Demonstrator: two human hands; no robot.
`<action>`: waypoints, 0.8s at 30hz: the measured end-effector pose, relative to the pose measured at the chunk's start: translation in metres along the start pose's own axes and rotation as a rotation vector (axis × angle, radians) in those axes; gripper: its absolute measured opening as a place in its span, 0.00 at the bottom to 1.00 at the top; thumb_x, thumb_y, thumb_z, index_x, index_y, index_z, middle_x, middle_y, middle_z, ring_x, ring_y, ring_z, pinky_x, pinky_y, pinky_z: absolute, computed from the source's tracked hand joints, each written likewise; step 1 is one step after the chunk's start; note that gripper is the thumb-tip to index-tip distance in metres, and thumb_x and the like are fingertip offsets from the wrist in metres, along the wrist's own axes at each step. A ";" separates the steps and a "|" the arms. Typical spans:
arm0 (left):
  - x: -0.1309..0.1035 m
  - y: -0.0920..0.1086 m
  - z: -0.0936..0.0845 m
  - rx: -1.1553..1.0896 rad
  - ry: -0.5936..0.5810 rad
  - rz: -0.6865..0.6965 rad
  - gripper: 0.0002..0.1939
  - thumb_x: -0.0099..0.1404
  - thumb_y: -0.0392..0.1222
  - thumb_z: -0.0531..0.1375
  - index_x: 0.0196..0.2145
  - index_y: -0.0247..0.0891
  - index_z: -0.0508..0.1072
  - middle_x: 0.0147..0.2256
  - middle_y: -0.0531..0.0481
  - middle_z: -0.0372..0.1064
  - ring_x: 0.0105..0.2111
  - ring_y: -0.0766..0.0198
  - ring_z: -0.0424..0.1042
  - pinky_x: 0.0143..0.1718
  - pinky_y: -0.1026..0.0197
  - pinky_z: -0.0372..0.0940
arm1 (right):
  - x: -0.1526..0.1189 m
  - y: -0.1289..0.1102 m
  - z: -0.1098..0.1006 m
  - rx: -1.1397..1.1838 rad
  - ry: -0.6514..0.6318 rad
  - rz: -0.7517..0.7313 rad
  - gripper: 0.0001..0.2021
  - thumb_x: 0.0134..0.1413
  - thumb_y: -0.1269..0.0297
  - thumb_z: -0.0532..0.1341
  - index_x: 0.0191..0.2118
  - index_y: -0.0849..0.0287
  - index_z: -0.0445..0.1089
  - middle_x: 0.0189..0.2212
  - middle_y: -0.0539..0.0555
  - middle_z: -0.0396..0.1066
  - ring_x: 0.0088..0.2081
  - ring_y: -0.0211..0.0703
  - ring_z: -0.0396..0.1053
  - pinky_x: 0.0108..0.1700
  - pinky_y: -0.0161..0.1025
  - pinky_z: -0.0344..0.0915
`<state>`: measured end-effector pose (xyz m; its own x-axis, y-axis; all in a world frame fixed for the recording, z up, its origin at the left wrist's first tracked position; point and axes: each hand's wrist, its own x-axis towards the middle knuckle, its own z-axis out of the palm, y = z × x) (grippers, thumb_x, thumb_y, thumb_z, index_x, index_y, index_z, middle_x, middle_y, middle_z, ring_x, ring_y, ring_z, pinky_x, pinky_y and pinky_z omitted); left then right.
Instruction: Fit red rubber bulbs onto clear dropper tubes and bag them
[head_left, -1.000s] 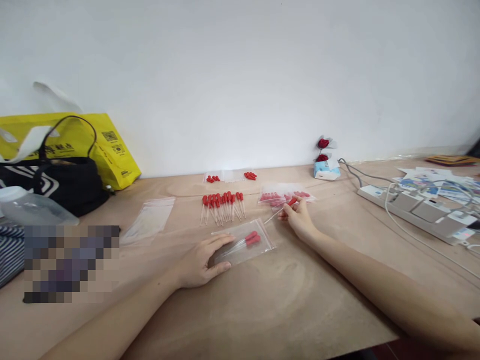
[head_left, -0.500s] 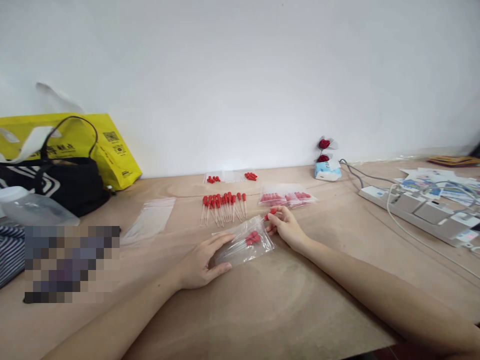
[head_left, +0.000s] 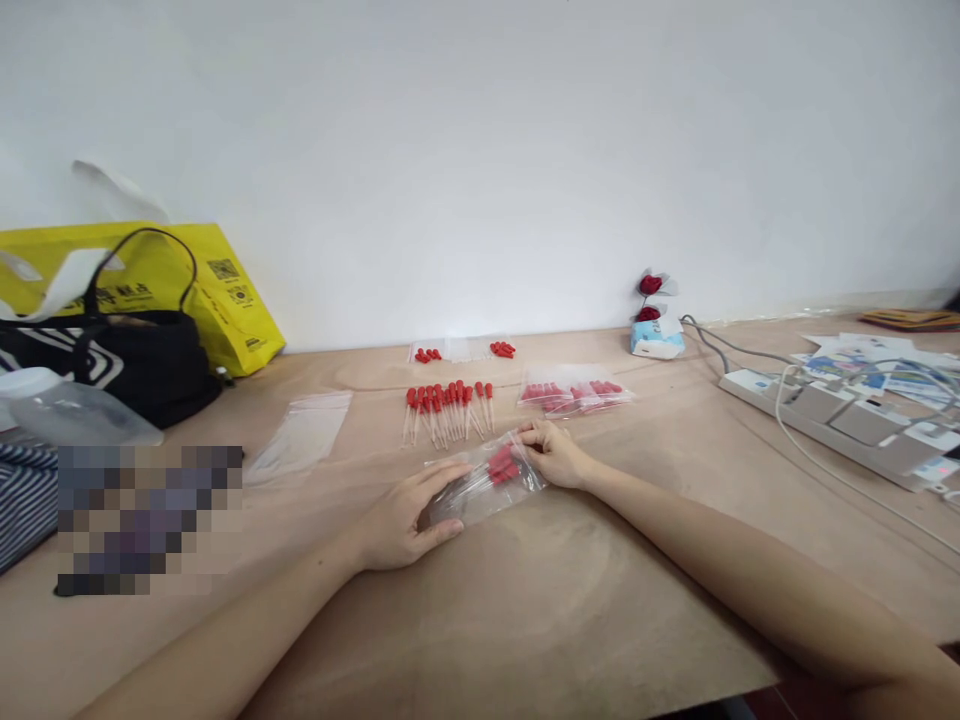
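Note:
A clear zip bag lies tilted on the table between my hands. Inside it are several droppers with red rubber bulbs, their thin clear tubes pointing left. My left hand grips the bag's left end, fingers along the upper edge and thumb along the lower. My right hand has its fingers closed at the bag's right end, close to the bulbs; its fingertips are partly hidden. Just beyond the bag, more loose red-bulbed droppers lie in a row, tubes toward me.
Filled bags of red bulbs lie beyond my right hand. Flat clear bags are on the left. Small red bulbs sit near the wall. A power strip with cables stands right; a yellow bag and bottle stand left.
My right hand has moved slightly left and down to the bag. The dropper it held outside the bag now lies with the others inside. My left hand stays in place.

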<state>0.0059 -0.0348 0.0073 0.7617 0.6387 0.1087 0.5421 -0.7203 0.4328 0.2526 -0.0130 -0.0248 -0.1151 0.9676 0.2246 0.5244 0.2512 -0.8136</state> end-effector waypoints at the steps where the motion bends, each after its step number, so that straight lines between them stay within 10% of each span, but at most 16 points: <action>1: 0.000 -0.001 0.001 0.000 0.008 0.002 0.27 0.60 0.50 0.52 0.55 0.41 0.53 0.55 0.45 0.54 0.54 0.54 0.55 0.53 0.51 0.54 | 0.000 0.002 0.001 -0.006 0.005 0.017 0.07 0.43 0.62 0.60 0.22 0.58 0.71 0.26 0.49 0.70 0.32 0.39 0.65 0.32 0.33 0.60; 12: 0.000 -0.004 0.001 0.010 -0.014 0.032 0.27 0.61 0.49 0.52 0.56 0.41 0.52 0.55 0.45 0.53 0.54 0.55 0.54 0.53 0.51 0.53 | 0.046 0.003 -0.008 -0.237 0.135 0.007 0.09 0.41 0.76 0.54 0.30 0.61 0.67 0.30 0.53 0.70 0.31 0.37 0.66 0.37 0.33 0.61; 24: -0.003 0.001 -0.002 -0.046 -0.034 -0.008 0.27 0.60 0.49 0.53 0.55 0.41 0.54 0.56 0.45 0.54 0.55 0.54 0.54 0.54 0.50 0.53 | 0.135 -0.007 0.038 -0.280 0.156 0.310 0.04 0.40 0.69 0.59 0.26 0.64 0.69 0.30 0.65 0.71 0.37 0.52 0.68 0.35 0.41 0.62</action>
<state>0.0033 -0.0365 0.0090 0.7698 0.6339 0.0748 0.5316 -0.7015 0.4746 0.2014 0.1169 -0.0096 0.2007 0.9756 0.0889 0.7247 -0.0868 -0.6836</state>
